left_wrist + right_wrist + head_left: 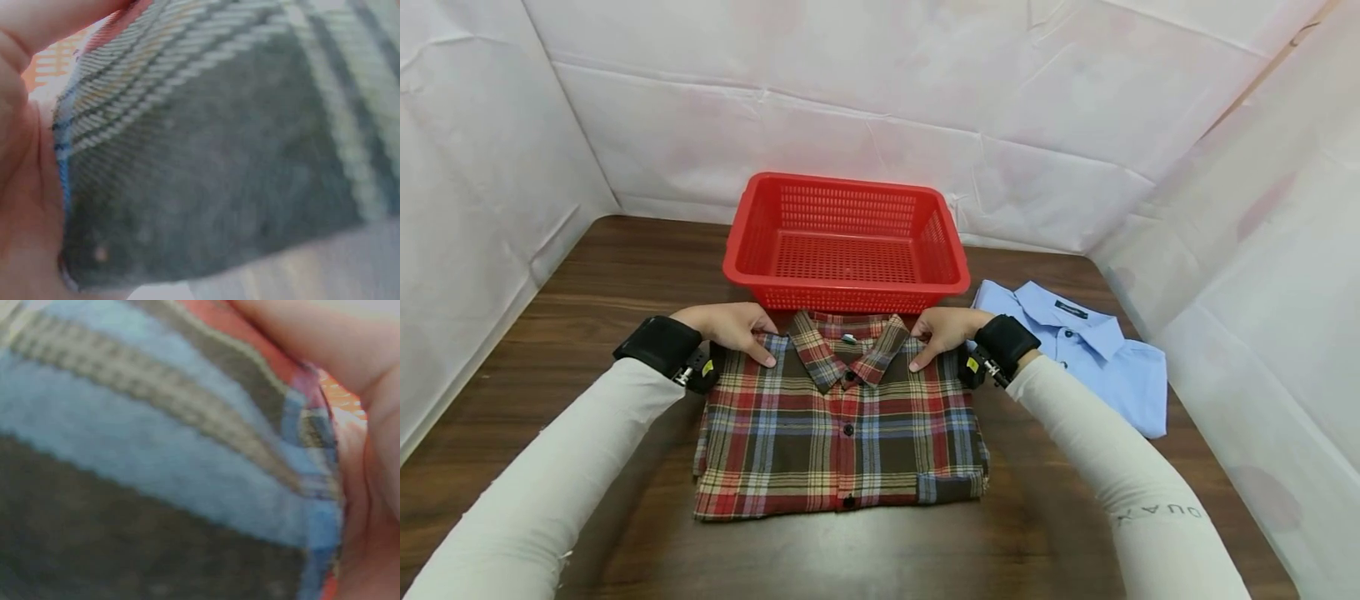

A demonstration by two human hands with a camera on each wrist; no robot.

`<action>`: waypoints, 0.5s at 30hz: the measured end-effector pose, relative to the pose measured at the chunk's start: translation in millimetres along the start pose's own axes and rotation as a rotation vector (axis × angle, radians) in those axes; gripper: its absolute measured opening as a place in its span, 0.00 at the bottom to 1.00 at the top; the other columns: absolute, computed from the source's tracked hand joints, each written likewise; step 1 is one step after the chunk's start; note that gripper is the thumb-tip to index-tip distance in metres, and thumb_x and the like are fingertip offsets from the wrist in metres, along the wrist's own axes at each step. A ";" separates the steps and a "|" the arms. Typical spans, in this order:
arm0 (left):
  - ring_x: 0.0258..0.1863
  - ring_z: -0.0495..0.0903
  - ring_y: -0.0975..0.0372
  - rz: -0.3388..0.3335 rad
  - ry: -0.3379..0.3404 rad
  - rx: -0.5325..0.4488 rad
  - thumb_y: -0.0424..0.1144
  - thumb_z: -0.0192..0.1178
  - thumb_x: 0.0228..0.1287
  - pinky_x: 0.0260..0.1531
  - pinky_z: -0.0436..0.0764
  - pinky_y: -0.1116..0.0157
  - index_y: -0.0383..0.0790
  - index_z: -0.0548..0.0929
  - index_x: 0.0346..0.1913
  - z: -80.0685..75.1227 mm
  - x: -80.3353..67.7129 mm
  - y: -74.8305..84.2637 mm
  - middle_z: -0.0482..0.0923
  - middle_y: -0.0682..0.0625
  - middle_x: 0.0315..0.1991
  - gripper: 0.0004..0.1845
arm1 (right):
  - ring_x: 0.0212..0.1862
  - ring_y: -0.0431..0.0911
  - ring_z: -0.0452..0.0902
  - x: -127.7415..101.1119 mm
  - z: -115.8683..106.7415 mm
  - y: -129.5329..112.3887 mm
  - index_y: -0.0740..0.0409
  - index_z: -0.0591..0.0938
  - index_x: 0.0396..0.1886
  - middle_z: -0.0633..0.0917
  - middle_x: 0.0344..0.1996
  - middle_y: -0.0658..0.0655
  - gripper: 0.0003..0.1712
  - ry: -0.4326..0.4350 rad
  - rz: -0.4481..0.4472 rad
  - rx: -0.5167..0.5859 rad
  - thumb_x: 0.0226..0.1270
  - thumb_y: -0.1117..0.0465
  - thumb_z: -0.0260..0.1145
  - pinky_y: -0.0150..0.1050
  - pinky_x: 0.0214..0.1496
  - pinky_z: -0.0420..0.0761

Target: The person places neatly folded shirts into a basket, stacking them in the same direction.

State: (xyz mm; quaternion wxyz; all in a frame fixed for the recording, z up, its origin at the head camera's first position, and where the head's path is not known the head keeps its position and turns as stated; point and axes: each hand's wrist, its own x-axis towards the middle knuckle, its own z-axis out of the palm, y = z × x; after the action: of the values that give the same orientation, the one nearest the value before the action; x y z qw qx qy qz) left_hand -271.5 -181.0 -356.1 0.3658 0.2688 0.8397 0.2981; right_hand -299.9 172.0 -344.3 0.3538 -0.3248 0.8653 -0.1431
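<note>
A folded plaid shirt point(805, 425) in red, dark olive, blue and cream lies in front of me, its collar toward the far side. My left hand point(733, 327) grips its left shoulder edge, thumb on top and fingers tucked beneath. At the right shoulder my right hand point(943, 332) holds the cloth the same way. In the left wrist view the plaid cloth point(187, 169) fills most of the picture beside the palm. The right wrist view shows blue and olive cloth point(156, 425) between thumb and palm; the fingers under the shirt are hidden.
Just beyond the collar stands a red plastic basket point(846, 287) with nothing inside. To the right lies a folded light blue shirt point(1112, 375) on the dark wooden table point(587, 275). White sheeting point(850, 108) hangs behind and along both sides.
</note>
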 end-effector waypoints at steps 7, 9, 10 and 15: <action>0.21 0.70 0.67 0.069 0.083 0.063 0.38 0.65 0.61 0.31 0.72 0.68 0.39 0.85 0.37 -5.6 -13.8 11.0 0.77 0.53 0.24 0.06 | 0.20 0.41 0.46 -19.3 -13.3 -14.2 0.49 0.55 0.13 0.51 0.15 0.47 0.32 0.062 -0.078 -0.047 0.60 0.57 0.70 0.34 0.32 0.58; 0.19 0.65 0.67 0.077 0.101 0.077 0.39 0.65 0.61 0.29 0.69 0.68 0.39 0.84 0.35 -8.1 -19.6 17.2 0.70 0.54 0.20 0.06 | 0.21 0.41 0.45 -25.6 -18.0 -18.5 0.49 0.54 0.13 0.51 0.16 0.47 0.32 0.085 -0.113 -0.061 0.60 0.58 0.70 0.35 0.32 0.57; 0.18 0.62 0.67 0.076 0.113 0.086 0.39 0.65 0.61 0.29 0.67 0.68 0.39 0.82 0.31 -9.7 -22.3 20.5 0.66 0.55 0.18 0.06 | 0.21 0.40 0.44 -28.9 -20.5 -21.1 0.49 0.54 0.13 0.50 0.16 0.47 0.32 0.097 -0.126 -0.071 0.60 0.58 0.70 0.35 0.32 0.58; 0.17 0.51 0.67 0.088 0.170 0.157 0.39 0.66 0.60 0.26 0.62 0.68 0.42 0.69 0.19 -18.9 -36.7 38.7 0.53 0.56 0.16 0.18 | 0.23 0.41 0.43 -42.7 -34.8 -34.4 0.49 0.54 0.13 0.50 0.16 0.47 0.34 0.172 -0.143 -0.132 0.58 0.58 0.72 0.35 0.32 0.56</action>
State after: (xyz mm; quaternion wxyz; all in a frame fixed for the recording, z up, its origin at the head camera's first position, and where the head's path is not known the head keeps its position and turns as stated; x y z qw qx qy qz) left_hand -255.5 -185.1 -302.0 0.2577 0.3069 0.8758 0.2689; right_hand -285.6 175.3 -281.0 0.2451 -0.3948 0.8746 -0.1382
